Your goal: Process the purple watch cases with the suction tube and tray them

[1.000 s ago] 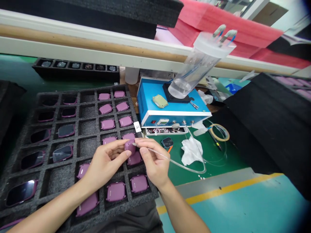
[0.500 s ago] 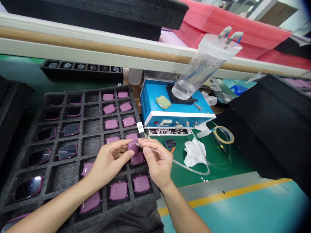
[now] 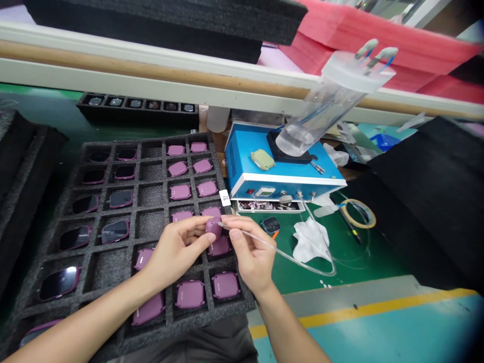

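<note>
The left hand (image 3: 172, 254) pinched a purple watch case (image 3: 213, 228) above the foam tray (image 3: 109, 267), near the desk's (image 3: 278, 282) near edge; the right hand (image 3: 252, 254) pinched a clear tube (image 3: 282, 250) by its end, its tip at the case. With so small a contact, a loose right pinch could have let the tip skid, and the trailing loop, if snagged on the white tissue (image 3: 310, 239), could have tugged it aside. A slackened left grip could have dropped the case onto those below. The foam tray held purple cases on its right and dark-screened watches on its left; a shallow drawer (image 3: 270, 210) under the blue machine (image 3: 289, 182) held small loose parts, and the clear cylinder (image 3: 321, 113) apparently held liquid
</note>
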The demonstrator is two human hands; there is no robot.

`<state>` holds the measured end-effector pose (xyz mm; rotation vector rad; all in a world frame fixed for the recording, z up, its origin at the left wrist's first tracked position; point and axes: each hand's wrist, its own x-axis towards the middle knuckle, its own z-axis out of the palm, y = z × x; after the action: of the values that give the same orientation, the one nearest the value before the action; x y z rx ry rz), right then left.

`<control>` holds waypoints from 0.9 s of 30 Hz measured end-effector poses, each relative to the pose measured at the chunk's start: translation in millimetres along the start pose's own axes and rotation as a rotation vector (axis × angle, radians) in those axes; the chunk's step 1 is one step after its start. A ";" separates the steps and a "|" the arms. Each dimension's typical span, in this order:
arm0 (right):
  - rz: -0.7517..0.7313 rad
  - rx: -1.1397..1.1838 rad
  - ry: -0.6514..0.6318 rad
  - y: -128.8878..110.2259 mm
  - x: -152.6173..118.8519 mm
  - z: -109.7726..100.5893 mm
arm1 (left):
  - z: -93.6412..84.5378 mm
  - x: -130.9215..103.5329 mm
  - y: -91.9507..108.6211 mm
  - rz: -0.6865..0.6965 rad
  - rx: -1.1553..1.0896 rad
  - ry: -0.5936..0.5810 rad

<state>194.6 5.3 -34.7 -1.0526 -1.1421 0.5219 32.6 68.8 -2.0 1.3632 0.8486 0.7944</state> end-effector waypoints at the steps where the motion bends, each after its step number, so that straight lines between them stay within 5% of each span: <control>1: 0.002 0.000 0.001 0.0 0.0 0.1 | -0.1 -0.1 0.2 0.001 0.002 0.000; 27: 0.007 -0.020 0.010 -1.7 1.6 1.0 | 0.2 -1.0 0.8 -0.021 0.023 0.005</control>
<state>194.0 6.2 -32.4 -1.0760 -1.1372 0.5106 32.3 67.8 -1.1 1.3711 0.8770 0.7744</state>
